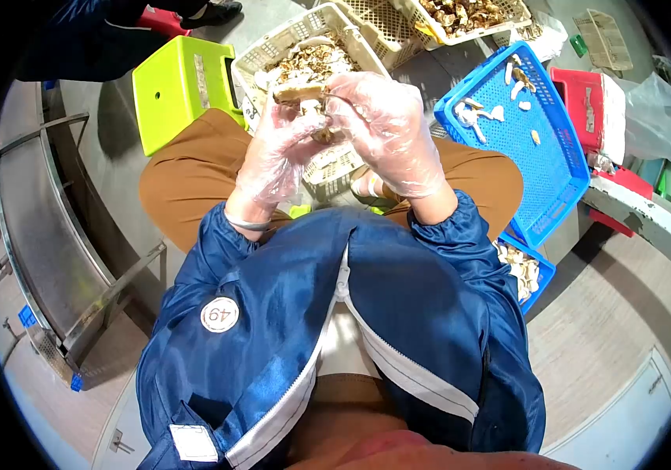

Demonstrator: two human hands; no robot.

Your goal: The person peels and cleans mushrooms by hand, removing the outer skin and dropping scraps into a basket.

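Note:
My left hand [282, 149], in a clear plastic glove, is closed on a mushroom [301, 92] with a brownish cap and pale stem. My right hand [386, 129], gloved the same way, has its fingers bent and pressed together beside that mushroom; what its fingertips hold is too small to make out. Both hands are above a cream basket [359, 51] that holds many mushroom pieces [316, 63]. To the right, a blue tray [539, 168] carries several pale mushroom pieces [476, 116].
A green stool [175, 94] stands at the left and a red stool [578, 102] at the right. Another basket [500, 19] of mushrooms is at the top. A blue container [541, 282] lies under the tray's lower end. A metal frame [53, 211] stands far left; someone's dark shoe [214, 16] shows above.

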